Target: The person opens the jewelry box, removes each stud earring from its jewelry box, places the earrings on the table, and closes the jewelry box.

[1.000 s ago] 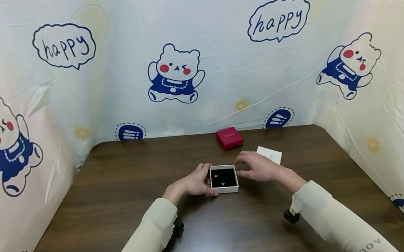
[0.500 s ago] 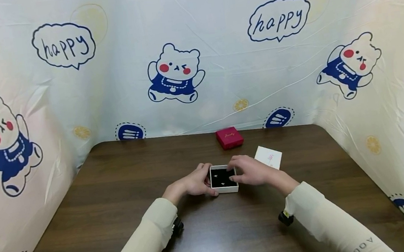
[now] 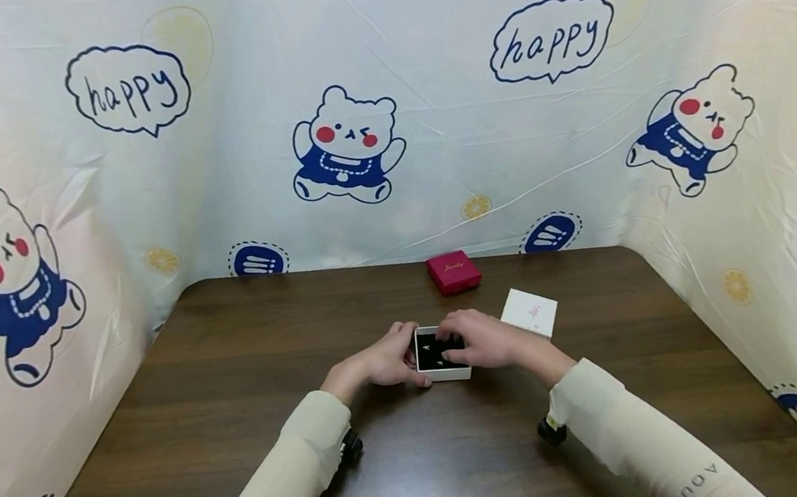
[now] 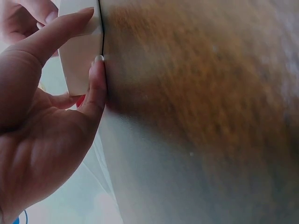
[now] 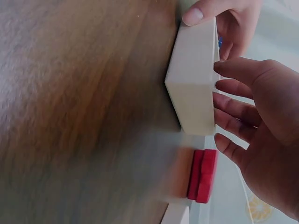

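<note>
An open white jewelry box [image 3: 447, 375] with a black insert sits on the table. On the insert lie two small silvery star-shaped pieces, like stud earrings [image 3: 426, 348]. My left hand [image 3: 385, 358] grips the box by its left side, thumb on the front wall. Over the right part of the box is my right hand [image 3: 483, 339], its thumb and fingers apart and lightly bent above the insert. In the right wrist view, those fingertips [image 5: 223, 67] reach just past the rim, with nothing seen between them.
A dark red box [image 3: 454, 272] with gold lettering stands behind the white one. A white square lid [image 3: 530, 313] with a pink print lies to the right, beyond the right forearm. A printed curtain [image 3: 432, 153] hangs behind the wooden table [image 3: 242, 433].
My right hand has moved left from beside the box to over its insert, uncovering more of the white lid. The left hand and box stay in place.
</note>
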